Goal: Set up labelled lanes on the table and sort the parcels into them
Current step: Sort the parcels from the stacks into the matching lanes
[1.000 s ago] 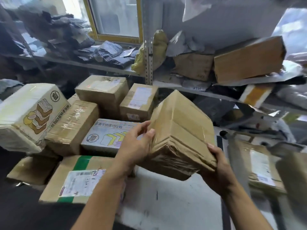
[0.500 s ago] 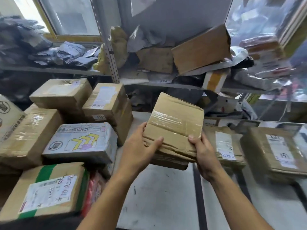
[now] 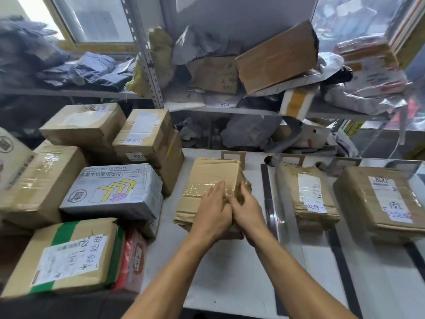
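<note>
- Two hands rest side by side on the parcel (image 3: 208,194): the left hand (image 3: 212,215) lies flat on its top with straight fingers, and the right hand (image 3: 247,209) touches its right edge, fingers bent over the taped corner; whether they pinch it I cannot tell.
- That parcel is a brown carton, creased and crumpled at the near end, with a band of clear shiny tape across the middle. It lies flat on the white table (image 3: 230,284), in the leftmost lane.
- One black tape strip (image 3: 268,203) runs just right of it, marking the lane's edge; a small card label (image 3: 232,156) stands at the far end.
- Next lane right holds a second carton (image 3: 308,196) with a white label; farther right lies a third carton (image 3: 379,201).
- Several boxes crowd the left side: a toast box (image 3: 115,192) with yellow drawings, a green-striped box (image 3: 69,256) and plain brown ones behind, close beside the parcel.
- Shelves (image 3: 230,109) behind hold bags and cartons in a jumble.
</note>
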Demonstrator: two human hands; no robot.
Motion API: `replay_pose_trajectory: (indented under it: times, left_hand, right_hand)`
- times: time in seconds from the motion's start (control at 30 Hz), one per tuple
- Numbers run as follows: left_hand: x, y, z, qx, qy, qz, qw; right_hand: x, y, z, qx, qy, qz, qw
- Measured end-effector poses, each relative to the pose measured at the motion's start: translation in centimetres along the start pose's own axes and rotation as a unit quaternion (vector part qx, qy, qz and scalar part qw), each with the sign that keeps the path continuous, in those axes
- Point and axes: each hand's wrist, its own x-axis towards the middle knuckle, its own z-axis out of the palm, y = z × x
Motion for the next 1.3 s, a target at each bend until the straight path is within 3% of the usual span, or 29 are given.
replay_pose_trajectory:
  times: [0.23, 0.53, 0.8, 0.87, 1.0, 1.13, 1.23, 1.3]
  left_hand:
    - [-0.9, -2.7, 1.0, 0.052, -0.085, 0.049, 0.994]
    - [-0.8, -3.9, 3.2, -0.036, -0.008, 0.024, 0.999]
    - [-0.5, -7.3, 3.1, -0.159, 0.041, -0.085, 0.983]
    - [-0.5, -8.1, 3.0, -0.195, 0.057, -0.081, 0.976]
    - [-0.9, -9.0, 3.5, -0.267, 0.052, -0.101, 0.957]
    - [-0.7, -9.6, 3.8, -0.285, 0.072, -0.138, 0.946]
    - [-0.1, -8.8, 3.4, -0.245, 0.07, -0.16, 0.954]
    - [0.7, -7.6, 3.2, -0.152, 0.073, -0.181, 0.969]
  right_hand:
    - [0.1, 0.2, -0.6, -0.066, 0.029, 0.004, 0.997]
    - [-0.2, 0.6, 0.3, -0.087, 0.013, 0.022, 0.996]
    - [0.7, 1.9, -1.0, -0.026, -0.015, 0.008, 1.0]
    - [1.3, 3.0, -1.7, -0.008, 0.008, 0.018, 1.0]
    - [1.9, 6.0, -2.6, -0.111, 0.08, 0.015, 0.99]
    - [1.8, 8.3, -2.0, 0.005, -0.03, 0.139, 0.99]
    - [1.7, 8.9, -1.2, 0.042, -0.063, 0.131, 0.988]
    - [1.5, 8.3, -0.5, 0.053, -0.075, 0.122, 0.988]
